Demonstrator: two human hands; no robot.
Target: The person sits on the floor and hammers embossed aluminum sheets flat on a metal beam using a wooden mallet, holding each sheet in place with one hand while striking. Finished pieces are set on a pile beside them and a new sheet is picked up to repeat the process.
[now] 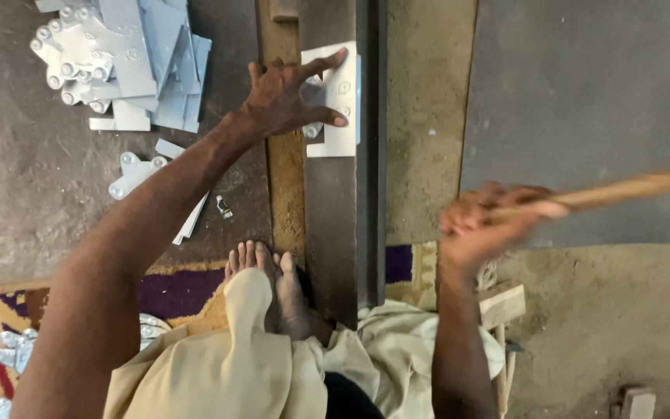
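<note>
The left hand [284,97] lies flat with spread fingers on a pale metal plate [339,101], pressing it on the dark steel bar [343,217] so it cannot slide. The right hand [478,229] is raised and blurred, its grip closed around a wooden handle [630,188]. More plates [122,62] lie heaped on the floor [25,202] at left, within reach.

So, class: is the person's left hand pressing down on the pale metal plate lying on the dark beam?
Yes, the left hand lies spread flat on the pale metal plate, which sits on the dark beam.
</note>
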